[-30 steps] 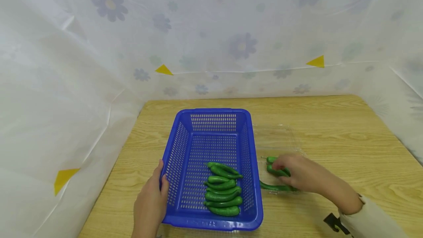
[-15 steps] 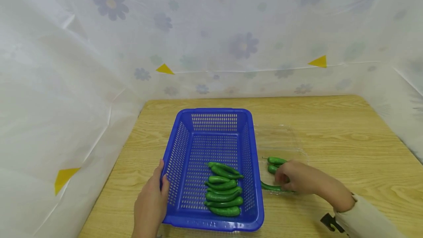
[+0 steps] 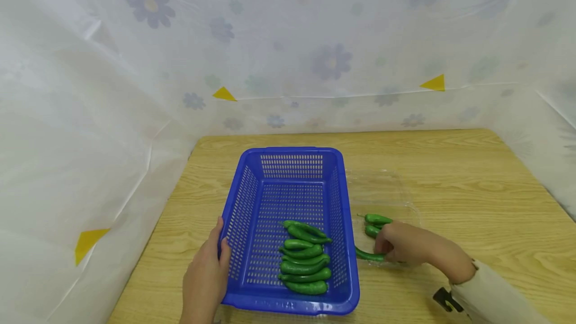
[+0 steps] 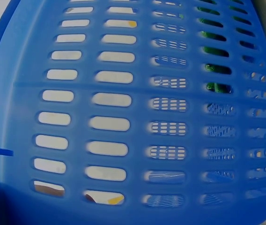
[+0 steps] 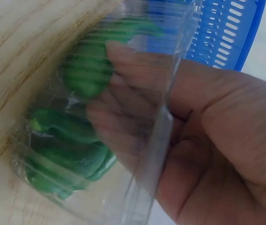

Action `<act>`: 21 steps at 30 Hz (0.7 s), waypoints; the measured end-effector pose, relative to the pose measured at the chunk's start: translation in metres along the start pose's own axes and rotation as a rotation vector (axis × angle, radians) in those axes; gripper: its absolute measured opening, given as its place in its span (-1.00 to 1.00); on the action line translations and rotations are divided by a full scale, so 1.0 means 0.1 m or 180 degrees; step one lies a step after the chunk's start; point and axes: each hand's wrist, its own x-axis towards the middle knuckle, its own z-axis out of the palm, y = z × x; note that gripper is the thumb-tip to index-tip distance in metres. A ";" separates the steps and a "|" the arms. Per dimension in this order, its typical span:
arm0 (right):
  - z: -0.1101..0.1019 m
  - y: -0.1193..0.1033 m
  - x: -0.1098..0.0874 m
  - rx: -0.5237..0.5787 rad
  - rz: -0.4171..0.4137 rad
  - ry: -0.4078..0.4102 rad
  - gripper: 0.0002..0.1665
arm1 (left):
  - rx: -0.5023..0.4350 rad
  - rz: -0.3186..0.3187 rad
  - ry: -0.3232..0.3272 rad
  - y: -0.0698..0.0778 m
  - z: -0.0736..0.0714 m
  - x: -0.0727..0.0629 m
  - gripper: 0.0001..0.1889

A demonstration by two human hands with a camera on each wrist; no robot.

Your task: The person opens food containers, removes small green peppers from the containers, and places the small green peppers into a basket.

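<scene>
A blue plastic basket [image 3: 294, 306] with slotted walls stands on the table, and my left hand [image 3: 204, 274] grips its left rim. Several green chili peppers [image 3: 305, 267] lie in a row in its near right part. Right of the basket is an open clear plastic box [image 3: 377, 188]. My right hand [image 3: 407, 244] reaches into it, thumb and fingertips pinching a long green pepper [image 3: 366, 254] at the near side. Through the box wall in the right wrist view, that pepper [image 5: 87, 72] shows between the fingers. Other peppers [image 3: 375, 218] lie farther back in the box, partly behind the hand.
The wood-grain table [image 3: 472, 184] extends to the right and behind the basket. White flowered sheeting [image 3: 288, 39] walls in the back and sides. A black strap piece [image 3: 447, 300] hangs by the right sleeve. The left wrist view is filled by the basket wall [image 4: 137, 89].
My right hand has shifted slightly toward the near side of the box and come onto the nearest pepper, exposing more of the peppers behind. The left hand and basket stay put.
</scene>
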 end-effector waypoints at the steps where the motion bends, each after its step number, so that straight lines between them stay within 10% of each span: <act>1: 0.00 0.01 0.00 0.0002 -0.0069 -0.0007 -0.82 | 0.0003 -0.0002 0.0002 0.00 0.00 0.00 -0.50; 21: -0.17 0.05 -0.13 0.0247 -0.0308 0.0070 -0.89 | 0.0005 0.0036 0.0032 -0.01 0.01 0.00 -0.50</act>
